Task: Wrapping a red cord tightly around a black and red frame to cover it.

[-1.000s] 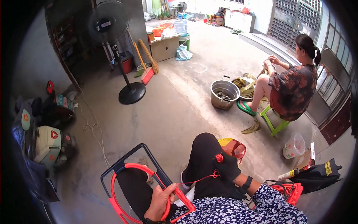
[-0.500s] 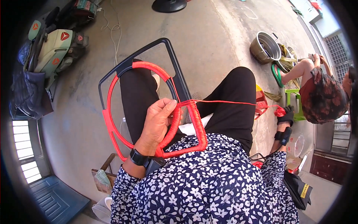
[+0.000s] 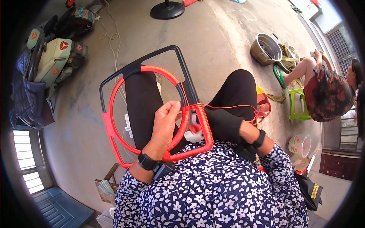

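A black tubular frame [image 3: 141, 63] lies across my lap, with a ring and lower edge wrapped in red cord [image 3: 152, 69]. My left hand [image 3: 165, 125], a black watch on its wrist, grips the red-wrapped ring from above. My right hand [image 3: 222, 122] wears a black glove and sits against the frame's wrapped right corner, closed on a small bundle of red cord [image 3: 195, 128]. A thin strand of red cord [image 3: 235, 106] runs from that corner over my right thigh toward a red basket [image 3: 264, 106].
Another person [image 3: 327, 95] sits on a green stool [image 3: 296, 108] at the right, beside a metal pot [image 3: 264, 49]. Scooters [image 3: 53, 57] stand at the left, a fan base [image 3: 167, 9] at the top. A plastic bucket [image 3: 300, 145] stands by my right side.
My right hand has come in from beside my right knee to the frame's corner, and the taut strand has slackened. My left hand stays on the ring.
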Available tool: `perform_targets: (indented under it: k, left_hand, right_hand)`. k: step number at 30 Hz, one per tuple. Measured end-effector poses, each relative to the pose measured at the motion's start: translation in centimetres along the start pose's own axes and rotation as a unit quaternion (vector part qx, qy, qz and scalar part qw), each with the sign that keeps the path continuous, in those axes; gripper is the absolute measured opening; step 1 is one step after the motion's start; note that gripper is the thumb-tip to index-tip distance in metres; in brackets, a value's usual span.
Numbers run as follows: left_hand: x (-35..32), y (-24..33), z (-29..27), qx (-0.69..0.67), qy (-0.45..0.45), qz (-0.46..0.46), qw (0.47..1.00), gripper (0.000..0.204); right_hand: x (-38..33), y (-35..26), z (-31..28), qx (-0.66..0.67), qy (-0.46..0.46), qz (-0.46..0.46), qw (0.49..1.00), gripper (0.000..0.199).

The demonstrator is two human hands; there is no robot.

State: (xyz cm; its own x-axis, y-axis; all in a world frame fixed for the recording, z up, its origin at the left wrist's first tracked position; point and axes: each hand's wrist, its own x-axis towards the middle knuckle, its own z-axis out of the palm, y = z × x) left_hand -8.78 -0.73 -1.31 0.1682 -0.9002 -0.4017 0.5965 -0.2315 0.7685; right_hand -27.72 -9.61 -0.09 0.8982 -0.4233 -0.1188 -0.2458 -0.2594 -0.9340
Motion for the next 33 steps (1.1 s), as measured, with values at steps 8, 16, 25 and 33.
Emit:
perform_targets:
  k: [8,16,25,33]
  left_hand:
    - [-0.5,-0.2,-0.2,0.145,0.078,0.18,0.97,0.015]
    - [-1.9,0.9,1.3,0.277,0.117,0.405,0.863,0.015]
    - [-1.3,0.5,0.4,0.23,0.047,0.095,0.967,0.014]
    - [-1.5,1.5,-1.1,-0.017,-0.031,-0.047,0.998,0.017]
  right_hand:
    - [3.7,-0.8,-2.5,-0.01,0.058,0.126,0.99,0.063]
    - [6.3,-4.0,-0.9,-0.316,0.175,-0.249,0.898,0.045]
    - [-2.0,0.2,-8.7,-0.478,0.229,-0.028,0.848,0.027]
    - [-16.2,13.6,-18.3,0.306,0.627,0.034,0.715,0.013]
